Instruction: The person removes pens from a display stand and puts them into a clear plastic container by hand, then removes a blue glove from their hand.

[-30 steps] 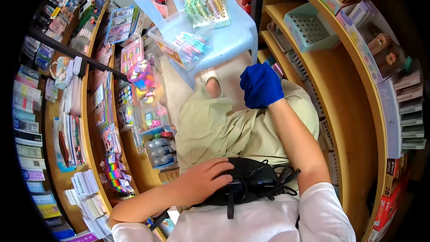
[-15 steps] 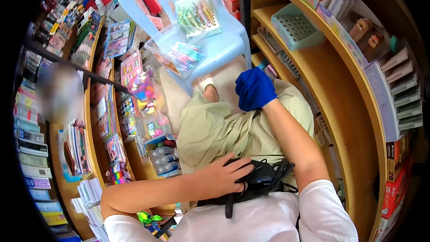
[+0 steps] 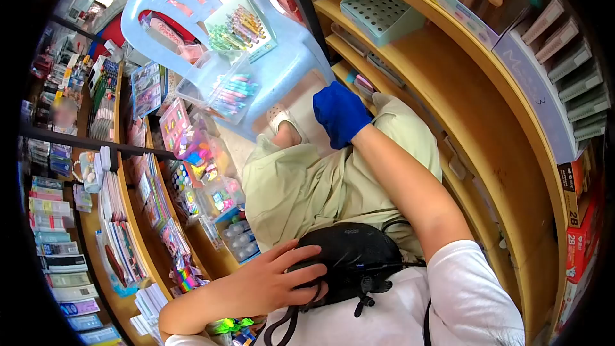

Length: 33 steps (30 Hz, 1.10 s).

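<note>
My left hand (image 3: 291, 279) rests on the left side of a black pouch (image 3: 349, 250) at my waist, its fingers somewhat apart and curled over the edge. Black cords and a small clip hang from the pouch. A bunched blue cloth (image 3: 339, 115) covers my right hand (image 3: 355, 131) down to the wrist, above my right knee; the hand forms a fist shape and its fingers are hidden. Just past the cloth is a light blue plastic chair (image 3: 288, 57). On it are a clear bin of pastel pens (image 3: 234, 94) and a box of patterned pens (image 3: 240, 29).
A curved wooden shelf (image 3: 487, 102) runs along my right side, with a mint perforated tray (image 3: 378, 13) and boxed goods. At the left, shelves hold notebooks (image 3: 118, 243), stationery packs and small colourful items. My legs in pale green trousers (image 3: 307, 179) lie between the shelves.
The view has turned, so the chair sits further left and the right shelf fills more of it. The pouch looks turned, with its smooth top showing. Both hands keep their places on pouch and cloth.
</note>
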Motion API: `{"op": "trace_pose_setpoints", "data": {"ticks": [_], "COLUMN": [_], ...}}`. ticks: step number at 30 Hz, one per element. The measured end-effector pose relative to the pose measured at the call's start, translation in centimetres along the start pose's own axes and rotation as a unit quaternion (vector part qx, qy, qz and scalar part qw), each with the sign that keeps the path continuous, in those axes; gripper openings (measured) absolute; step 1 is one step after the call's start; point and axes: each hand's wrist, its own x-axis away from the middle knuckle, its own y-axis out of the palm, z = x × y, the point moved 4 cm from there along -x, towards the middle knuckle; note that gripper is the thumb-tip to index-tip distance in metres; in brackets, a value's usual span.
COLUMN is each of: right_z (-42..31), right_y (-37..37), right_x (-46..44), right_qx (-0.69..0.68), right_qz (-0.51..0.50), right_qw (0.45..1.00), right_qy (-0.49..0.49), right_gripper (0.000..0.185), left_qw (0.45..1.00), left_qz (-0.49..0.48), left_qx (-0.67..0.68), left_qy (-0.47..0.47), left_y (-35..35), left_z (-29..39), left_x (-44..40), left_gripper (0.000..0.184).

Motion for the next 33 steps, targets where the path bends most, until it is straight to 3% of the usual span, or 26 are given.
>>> {"op": "trace_pose_setpoints", "data": {"ticks": [4, 6, 8, 13, 17, 19, 20, 22, 25, 27, 28, 30, 33], "right_z": [-0.3, -0.2, -0.1, -0.3, -0.3, -0.3, -0.4, -0.6, -1.3, -1.9, -2.5, -2.7, -2.1], "right_y": [1.9, 1.5, 0.5, 1.1, 0.4, -0.1, 0.6, 7.5, 11.5, 13.9, 17.9, 19.2, 19.4], "right_x": [-0.3, -0.2, -0.2, -0.2, -0.2, -0.2, -0.4, -2.0, -2.8, -3.3, -4.3, -4.8, -4.7], "right_qx": [0.05, 0.004, -0.072, 0.01, -0.049, -0.071, -0.05, 0.018, 0.143, 0.296, 0.399, 0.454, 0.314], "right_qz": [0.078, 0.055, 0.003, 0.046, -0.003, -0.072, -0.064, -0.01, 0.044, 0.086, 0.114, 0.131, 0.1], "right_qw": [0.995, 0.997, 0.994, 0.999, 0.999, 0.995, 0.996, 0.999, 0.989, 0.95, 0.906, 0.878, 0.944], "right_qy": [0.031, 0.053, 0.076, 0.011, 0.02, 0.024, 0.019, -0.024, -0.017, 0.039, 0.079, 0.084, -0.018], "right_gripper": [0.006, 0.006, 0.01, 0.01, 0.011, 0.026, 0.019, 0.012, 0.006, 0.005, 0.004, 0.011, 0.032], "left_qw": [0.994, 0.986, 0.955, 0.912, 0.915, 0.908, 0.905, 0.903, 0.908, 0.914, 0.915, 0.917, 0.916], "left_qz": [0.0, 0.005, -0.02, -0.018, -0.03, -0.054, -0.067, -0.081, -0.076, -0.065, -0.07, -0.078, -0.074], "left_qx": [0.108, 0.162, 0.293, 0.409, 0.401, 0.412, 0.415, 0.417, 0.409, 0.399, 0.396, 0.39, 0.393], "left_qy": [0.019, 0.034, -0.025, -0.031, -0.036, -0.053, -0.063, -0.066, -0.047, -0.033, -0.037, -0.045, -0.035], "left_y": [-1.8, -1.2, -0.1, 1.4, 1.9, 2.5, 2.7, 3.0, 2.8, 2.1, 2.1, 2.1, 2.1], "left_z": [-0.1, -1.3, -2.6, -4.9, -5.7, -6.2, -6.3, -6.6, -6.7, -6.3, -6.3, -6.3, -6.5], "left_x": [0.5, 0.7, 0.7, -0.3, -0.7, -0.6, -0.6, -0.7, -0.8, -0.9, -0.9, -0.9, -0.9], "left_gripper": [0.038, 0.041, 0.043, 0.045, 0.048, 0.054, 0.057, 0.061, 0.058, 0.051, 0.051, 0.051, 0.051]}}
